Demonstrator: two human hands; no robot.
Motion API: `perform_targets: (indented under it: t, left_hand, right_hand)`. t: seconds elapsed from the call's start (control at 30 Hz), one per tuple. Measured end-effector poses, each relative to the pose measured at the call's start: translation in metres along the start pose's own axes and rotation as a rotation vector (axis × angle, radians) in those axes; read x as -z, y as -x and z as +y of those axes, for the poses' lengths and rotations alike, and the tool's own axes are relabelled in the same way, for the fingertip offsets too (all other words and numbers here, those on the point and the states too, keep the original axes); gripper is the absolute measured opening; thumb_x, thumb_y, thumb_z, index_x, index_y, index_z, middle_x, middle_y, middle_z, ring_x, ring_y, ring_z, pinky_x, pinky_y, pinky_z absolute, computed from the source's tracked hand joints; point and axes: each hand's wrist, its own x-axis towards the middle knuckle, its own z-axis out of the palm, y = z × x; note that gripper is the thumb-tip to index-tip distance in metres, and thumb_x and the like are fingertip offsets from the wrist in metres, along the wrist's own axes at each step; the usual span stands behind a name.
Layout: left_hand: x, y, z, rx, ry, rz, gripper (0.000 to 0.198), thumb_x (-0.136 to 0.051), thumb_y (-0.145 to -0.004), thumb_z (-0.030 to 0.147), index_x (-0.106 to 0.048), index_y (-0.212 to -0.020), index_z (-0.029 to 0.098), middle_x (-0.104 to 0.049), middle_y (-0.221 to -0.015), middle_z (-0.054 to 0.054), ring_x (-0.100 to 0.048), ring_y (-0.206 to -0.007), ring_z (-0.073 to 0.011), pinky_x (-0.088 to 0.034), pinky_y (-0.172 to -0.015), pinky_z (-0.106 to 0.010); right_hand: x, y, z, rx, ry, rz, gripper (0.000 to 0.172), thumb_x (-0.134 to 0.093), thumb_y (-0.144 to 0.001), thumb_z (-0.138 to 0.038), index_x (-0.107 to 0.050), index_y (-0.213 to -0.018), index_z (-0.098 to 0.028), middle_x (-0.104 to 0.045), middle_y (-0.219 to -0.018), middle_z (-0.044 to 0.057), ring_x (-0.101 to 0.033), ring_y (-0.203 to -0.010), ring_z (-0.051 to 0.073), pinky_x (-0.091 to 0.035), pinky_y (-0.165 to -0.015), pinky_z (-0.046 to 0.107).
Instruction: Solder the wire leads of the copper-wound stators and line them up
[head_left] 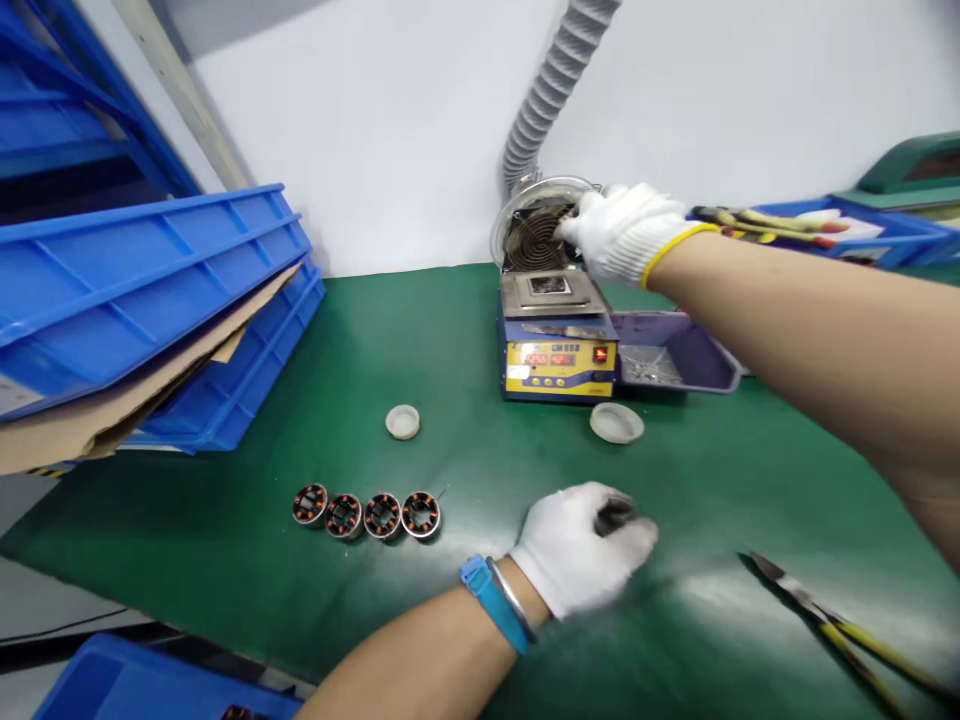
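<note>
My left hand [589,550], in a white glove with a blue strap at the wrist, rests low over the green table. Its fingers curl around something dark, mostly hidden by the glove. My right hand [622,232], also gloved, reaches up to the round fan guard [536,240] behind the solder pot [559,365]. Its fingers are drawn together at the guard's right side; what they hold, if anything, is hidden. Lit red digits show on the pot's yellow front panel. Several motor stators [382,517] with copper windings stand in a row left of my left hand.
Two small white round dishes, a left lid [403,422] and a right lid [616,423], lie on the green table [450,340]. Yellow-handled pliers [825,615] lie at right. A purple tray [701,350] holds metal bits. Blue crates [150,280] stand left; a grey hose [555,85] hangs behind.
</note>
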Motion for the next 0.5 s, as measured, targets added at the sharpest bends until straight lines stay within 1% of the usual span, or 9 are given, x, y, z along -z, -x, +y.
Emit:
perform_targets:
  t: [0.1,0.2,0.27,0.33,0.4,0.43,0.5]
  left_hand:
    - [0.002,0.000,0.003,0.017,-0.021,-0.015,0.036,-0.067,-0.084,0.043,-0.074,-0.111,0.020,-0.079,-0.111,-0.008,-0.073,-0.101,-0.0257,-0.059,-0.095,-0.038]
    - [0.003,0.000,0.005,0.019,-0.026,-0.023,0.039,-0.066,-0.084,0.044,-0.074,-0.114,0.019,-0.078,-0.112,-0.009,-0.073,-0.104,-0.0269,-0.059,-0.098,-0.039]
    - [0.003,0.000,0.004,0.013,-0.023,-0.024,0.040,-0.066,-0.084,0.045,-0.074,-0.114,0.019,-0.078,-0.113,-0.010,-0.073,-0.105,-0.0277,-0.059,-0.099,-0.039]
    - [0.002,-0.001,0.002,0.003,-0.010,-0.020,0.042,-0.067,-0.083,0.047,-0.075,-0.113,0.019,-0.079,-0.113,-0.010,-0.073,-0.105,-0.0282,-0.059,-0.099,-0.040]
    - [0.001,-0.001,0.000,-0.012,0.000,-0.009,0.043,-0.067,-0.083,0.049,-0.075,-0.113,0.019,-0.079,-0.113,-0.010,-0.074,-0.105,-0.0285,-0.059,-0.099,-0.040]
    - [0.001,-0.002,0.000,-0.018,0.001,-0.005,0.044,-0.067,-0.083,0.050,-0.075,-0.114,0.019,-0.079,-0.113,-0.010,-0.074,-0.104,-0.0287,-0.059,-0.099,-0.040]
    - [0.000,-0.002,0.000,-0.015,-0.004,-0.005,0.045,-0.068,-0.083,0.050,-0.076,-0.114,0.019,-0.079,-0.113,-0.011,-0.074,-0.104,-0.0291,-0.059,-0.098,-0.040]
  right_hand:
    - [-0.013,-0.007,-0.009,0.042,0.065,-0.052,0.093,-0.009,-0.086,-0.049,-0.061,-0.111,0.024,-0.055,-0.129,0.032,-0.043,-0.135,0.041,-0.045,-0.072,0.036]
    - [-0.011,-0.008,-0.009,0.075,0.115,-0.091,0.093,-0.011,-0.082,-0.052,-0.064,-0.103,0.022,-0.056,-0.128,0.031,-0.045,-0.132,0.040,-0.043,-0.065,0.032]
    - [-0.002,-0.010,-0.006,0.071,0.141,-0.126,0.092,-0.017,-0.078,-0.054,-0.067,-0.103,0.018,-0.058,-0.127,0.030,-0.050,-0.127,0.039,-0.043,-0.065,0.034]
    - [0.009,-0.013,-0.002,0.048,0.145,-0.166,0.092,-0.024,-0.074,-0.058,-0.067,-0.106,0.016,-0.063,-0.120,0.027,-0.057,-0.120,0.037,-0.043,-0.066,0.038]
    - [0.016,-0.015,0.002,0.007,0.119,-0.194,0.096,-0.027,-0.072,-0.061,-0.066,-0.110,0.017,-0.066,-0.111,0.025,-0.062,-0.112,0.036,-0.042,-0.066,0.041]
    - [0.017,-0.016,0.003,-0.019,0.097,-0.197,0.098,-0.026,-0.073,-0.063,-0.066,-0.111,0.019,-0.067,-0.108,0.025,-0.063,-0.110,0.036,-0.042,-0.067,0.042]
    - [0.014,-0.015,0.005,-0.057,0.043,-0.179,0.103,-0.022,-0.075,-0.065,-0.065,-0.115,0.019,-0.066,-0.110,0.027,-0.063,-0.113,0.037,-0.044,-0.071,0.041]
